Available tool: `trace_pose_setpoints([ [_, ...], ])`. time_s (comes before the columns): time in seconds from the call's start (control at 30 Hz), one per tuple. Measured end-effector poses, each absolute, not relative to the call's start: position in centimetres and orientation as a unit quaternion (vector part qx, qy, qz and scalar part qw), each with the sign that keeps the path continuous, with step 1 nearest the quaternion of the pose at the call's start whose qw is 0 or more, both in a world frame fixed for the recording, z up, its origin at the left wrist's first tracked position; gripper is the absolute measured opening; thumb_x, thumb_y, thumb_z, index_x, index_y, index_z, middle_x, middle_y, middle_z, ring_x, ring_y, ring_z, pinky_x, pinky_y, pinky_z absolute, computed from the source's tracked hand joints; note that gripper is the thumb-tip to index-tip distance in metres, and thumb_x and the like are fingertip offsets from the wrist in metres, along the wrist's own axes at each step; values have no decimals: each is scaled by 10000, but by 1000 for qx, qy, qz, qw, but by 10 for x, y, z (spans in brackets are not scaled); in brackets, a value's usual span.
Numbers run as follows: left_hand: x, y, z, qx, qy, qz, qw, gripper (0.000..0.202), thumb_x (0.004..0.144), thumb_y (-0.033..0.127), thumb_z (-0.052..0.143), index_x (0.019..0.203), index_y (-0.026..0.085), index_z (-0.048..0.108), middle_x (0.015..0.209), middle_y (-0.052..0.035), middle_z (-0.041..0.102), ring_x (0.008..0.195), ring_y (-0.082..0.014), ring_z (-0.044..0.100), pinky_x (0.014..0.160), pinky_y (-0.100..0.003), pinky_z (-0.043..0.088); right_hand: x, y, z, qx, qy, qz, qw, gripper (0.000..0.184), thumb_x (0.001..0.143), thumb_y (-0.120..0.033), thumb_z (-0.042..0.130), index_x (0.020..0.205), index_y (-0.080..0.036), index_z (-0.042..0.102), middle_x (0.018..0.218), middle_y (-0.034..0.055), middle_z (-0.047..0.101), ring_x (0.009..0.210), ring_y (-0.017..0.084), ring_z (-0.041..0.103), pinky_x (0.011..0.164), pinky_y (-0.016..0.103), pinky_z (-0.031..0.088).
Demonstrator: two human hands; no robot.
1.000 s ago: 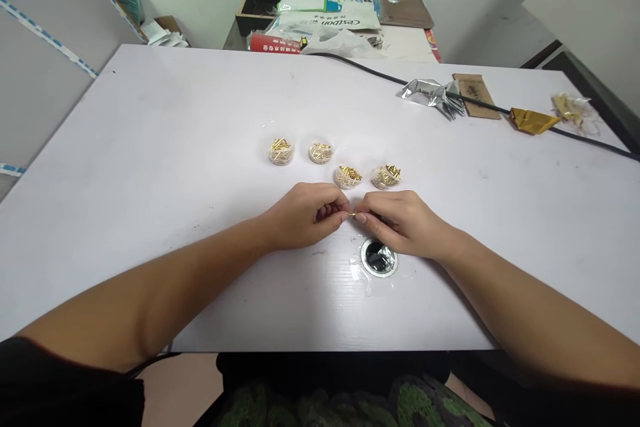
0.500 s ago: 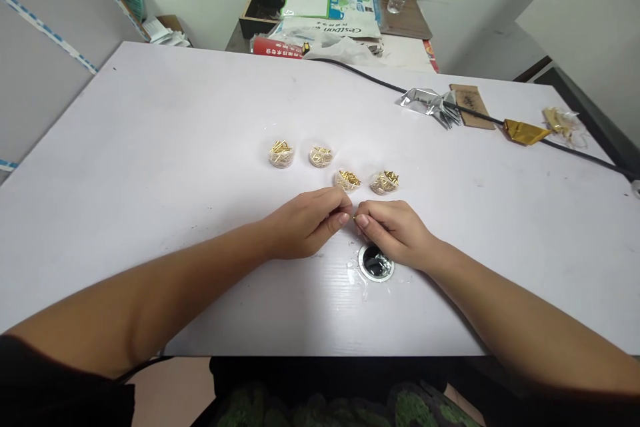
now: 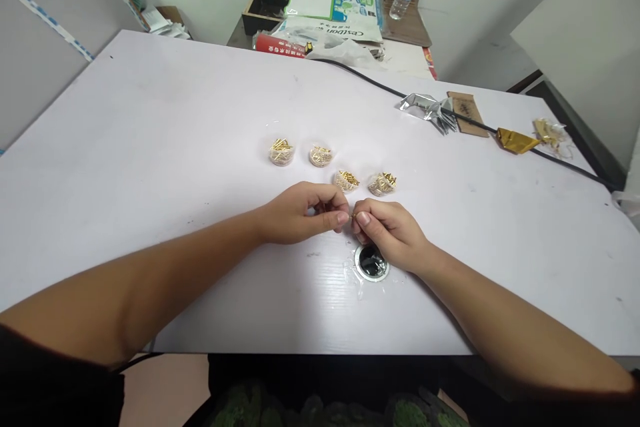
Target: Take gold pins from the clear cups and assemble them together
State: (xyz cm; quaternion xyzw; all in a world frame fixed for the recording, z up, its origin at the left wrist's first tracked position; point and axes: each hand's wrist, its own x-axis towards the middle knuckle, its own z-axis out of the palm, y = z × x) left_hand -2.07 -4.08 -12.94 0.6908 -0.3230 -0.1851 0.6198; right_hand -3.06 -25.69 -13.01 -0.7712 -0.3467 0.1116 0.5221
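Observation:
Above the desk, my left hand (image 3: 306, 213) and my right hand (image 3: 393, 232) meet almost fingertip to fingertip. A tiny gold-coloured metal piece (image 3: 353, 215) pokes out of the pinch of my right thumb and forefinger. My left thumb and fingers are closed in a pinch too; whatever they hold is too small to make out. Just beyond my hands stand clear cups of small gold metal pieces: one cup (image 3: 346, 180) by my left fingers, another (image 3: 382, 183) beyond my right. Two more, a left cup (image 3: 281, 152) and a cup beside it (image 3: 321, 155), stand farther back.
A round black-centred disc with a pale rim (image 3: 372, 263) lies taped to the white desk (image 3: 165, 160) below my right hand. A black cable (image 3: 370, 79) crosses the far right, with silver foil (image 3: 425, 107), cardboard (image 3: 469, 113) and gold foil (image 3: 517, 141) along it.
My left fingers have loosened and lifted from a tight curl, with a gap now showing behind the thumb. My right hand keeps its pinch. The view has tilted slightly.

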Motion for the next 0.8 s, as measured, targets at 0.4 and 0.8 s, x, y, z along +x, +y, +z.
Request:
trace_pose_setpoints([
  [0.4,-25,-48,-131,567,-248,-303,725,241,943,249,516,745,116,552,740,-48,655,677,-89,580,613,-210,448,-35,-251,-131,-729,-378,108,560,318,1022,-233,376,734,-153,485,651,16,578,590,86,536,532,211,443],
  [0.8,-26,-51,-135,493,-230,-339,768,215,926,214,570,733,120,581,777,-50,665,760,-100,612,760,-246,476,-34,-248,-132,-709,-392,83,581,285,1018,-200,374,771,-155,509,689,28,593,623,93,570,529,210,456],
])
